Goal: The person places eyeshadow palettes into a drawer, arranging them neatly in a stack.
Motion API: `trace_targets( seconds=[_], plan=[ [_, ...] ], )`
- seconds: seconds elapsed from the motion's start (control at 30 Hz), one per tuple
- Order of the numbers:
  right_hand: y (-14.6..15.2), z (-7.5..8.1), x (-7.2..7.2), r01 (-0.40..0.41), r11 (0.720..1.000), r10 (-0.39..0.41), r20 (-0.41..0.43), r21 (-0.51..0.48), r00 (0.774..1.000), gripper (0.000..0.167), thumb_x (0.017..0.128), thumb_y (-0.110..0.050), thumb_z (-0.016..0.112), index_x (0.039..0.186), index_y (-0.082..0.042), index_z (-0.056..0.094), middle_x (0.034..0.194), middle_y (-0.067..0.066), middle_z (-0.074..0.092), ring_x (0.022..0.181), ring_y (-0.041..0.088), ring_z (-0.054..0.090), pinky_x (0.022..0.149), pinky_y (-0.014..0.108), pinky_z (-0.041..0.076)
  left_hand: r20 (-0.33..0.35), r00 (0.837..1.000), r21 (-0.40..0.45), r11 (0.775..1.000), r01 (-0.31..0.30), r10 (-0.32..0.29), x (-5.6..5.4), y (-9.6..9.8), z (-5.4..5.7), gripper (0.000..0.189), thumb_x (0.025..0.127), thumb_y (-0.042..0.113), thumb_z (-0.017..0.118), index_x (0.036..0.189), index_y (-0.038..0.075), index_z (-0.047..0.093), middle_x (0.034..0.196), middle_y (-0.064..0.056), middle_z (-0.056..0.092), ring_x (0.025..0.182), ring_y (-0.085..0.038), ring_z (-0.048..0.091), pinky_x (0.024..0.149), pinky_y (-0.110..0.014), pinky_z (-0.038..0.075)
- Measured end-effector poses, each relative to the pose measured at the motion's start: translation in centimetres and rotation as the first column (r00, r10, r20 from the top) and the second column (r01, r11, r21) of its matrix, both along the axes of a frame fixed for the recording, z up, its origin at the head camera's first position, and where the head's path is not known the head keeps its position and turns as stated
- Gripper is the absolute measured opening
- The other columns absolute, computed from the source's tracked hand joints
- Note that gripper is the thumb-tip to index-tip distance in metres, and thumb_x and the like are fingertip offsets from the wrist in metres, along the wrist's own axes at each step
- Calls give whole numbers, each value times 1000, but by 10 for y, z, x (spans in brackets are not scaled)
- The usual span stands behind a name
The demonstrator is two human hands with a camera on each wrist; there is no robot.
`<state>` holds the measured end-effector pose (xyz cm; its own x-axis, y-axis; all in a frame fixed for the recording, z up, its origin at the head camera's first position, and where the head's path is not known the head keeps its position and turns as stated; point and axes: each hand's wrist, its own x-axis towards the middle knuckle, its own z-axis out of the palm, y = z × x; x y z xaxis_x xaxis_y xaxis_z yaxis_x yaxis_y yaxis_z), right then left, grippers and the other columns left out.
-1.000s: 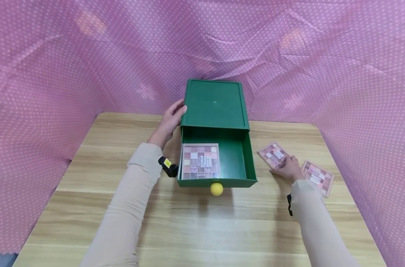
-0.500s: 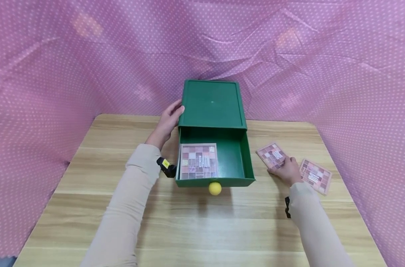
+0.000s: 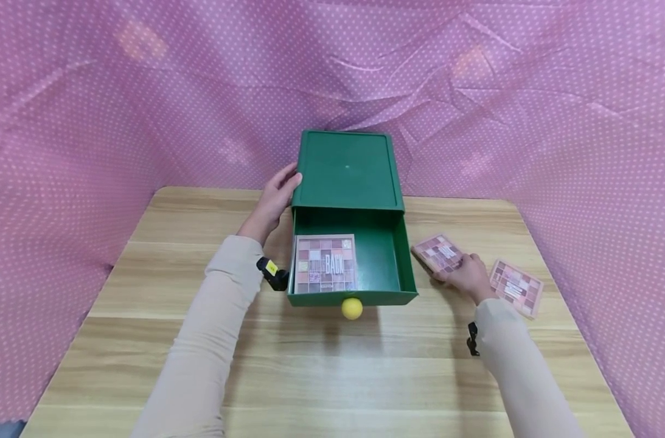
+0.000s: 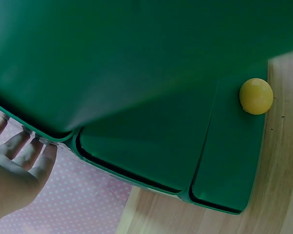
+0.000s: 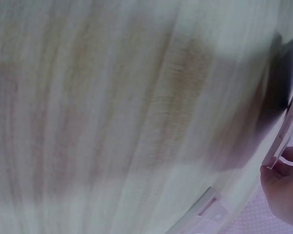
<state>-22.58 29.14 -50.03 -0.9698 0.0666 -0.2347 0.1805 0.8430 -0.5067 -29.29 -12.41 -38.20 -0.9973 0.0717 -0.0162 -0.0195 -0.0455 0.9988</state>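
Note:
A green drawer box (image 3: pixel 347 170) stands at the back of the table, its drawer (image 3: pixel 387 298) pulled out towards me. My left hand (image 3: pixel 274 204) rests against the box's left side, thumb by the top edge; the left wrist view has its fingertips (image 4: pixel 50 151) touching the green rim. Inside the drawer, on the left, lies an eyeshadow palette (image 3: pixel 325 264) with BACK printed on it. To the right, my right hand (image 3: pixel 471 278) pinches a similar palette (image 3: pixel 437 252) by its near edge. In the right wrist view this palette (image 5: pixel 285 124) is tilted off the wood, a dark shadow beside it.
Another eyeshadow palette (image 3: pixel 517 288) lies flat on the wooden table (image 3: pixel 332 383), just right of my right hand. A yellow ball knob (image 3: pixel 351 309) sticks out from the drawer front. Pink dotted cloth (image 3: pixel 244 91) encloses the table at the back and sides.
The palette in my right hand has tilted up and shifted slightly left, towards the drawer. My left hand stays against the box.

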Motion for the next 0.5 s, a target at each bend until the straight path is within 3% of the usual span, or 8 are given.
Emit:
trace_targets(
  seconds=[0.27,0.5],
  plan=[
    [-6,14,-1,-48,998,50,-93,28,994,96,63,-48,70,122,18,30,116,31,32,98,39,37,86,52,32,11,1000,-17,1000,-6,7,-1,-1,0,49,88,32,49,133,18,35,131,-1,36,111,-16,38,87,-34,39],
    [-8,43,0,-76,997,81,-181,33,980,89,66,-34,71,123,19,28,123,36,24,106,47,30,88,57,26,18,1000,-21,1000,-2,3,-1,-1,1,50,87,33,49,133,19,35,130,-1,36,111,-16,39,88,-33,39]
  ],
)
